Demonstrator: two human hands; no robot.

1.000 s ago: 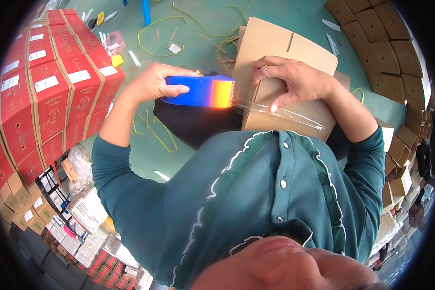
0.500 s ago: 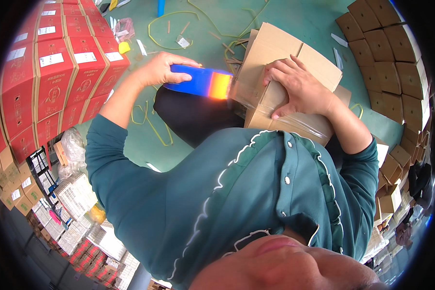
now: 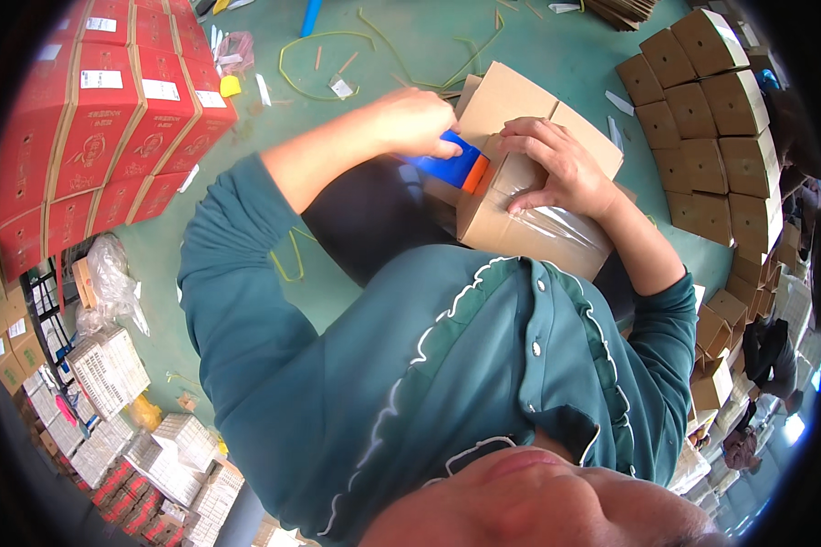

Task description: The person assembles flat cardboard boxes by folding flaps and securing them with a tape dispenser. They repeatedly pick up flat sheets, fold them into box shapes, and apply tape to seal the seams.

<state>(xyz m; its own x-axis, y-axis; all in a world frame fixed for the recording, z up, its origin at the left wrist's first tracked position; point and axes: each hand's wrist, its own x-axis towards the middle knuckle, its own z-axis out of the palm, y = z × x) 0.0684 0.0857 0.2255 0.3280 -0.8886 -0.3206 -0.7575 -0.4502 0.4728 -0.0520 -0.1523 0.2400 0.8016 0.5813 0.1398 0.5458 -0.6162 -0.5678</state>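
The left hand (image 3: 420, 120) is wrapped tight around a blue plastic tape holder (image 3: 452, 164), with its orange end right at the left edge of a tan cardboard box (image 3: 529, 244). The right hand (image 3: 561, 171) lies on top of the box, fingers spread and bent, beside a shiny strip of clear tape (image 3: 570, 228). Farther off, tall red cardboard boxes (image 3: 109, 118) stand on the left of the green floor (image 3: 242, 173), and plain brown boxes (image 3: 702, 132) are piled on its right.

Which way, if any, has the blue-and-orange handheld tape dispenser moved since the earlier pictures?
Yes: the tape dispenser has moved rightward, farther from the stacked red cardboard cartons.
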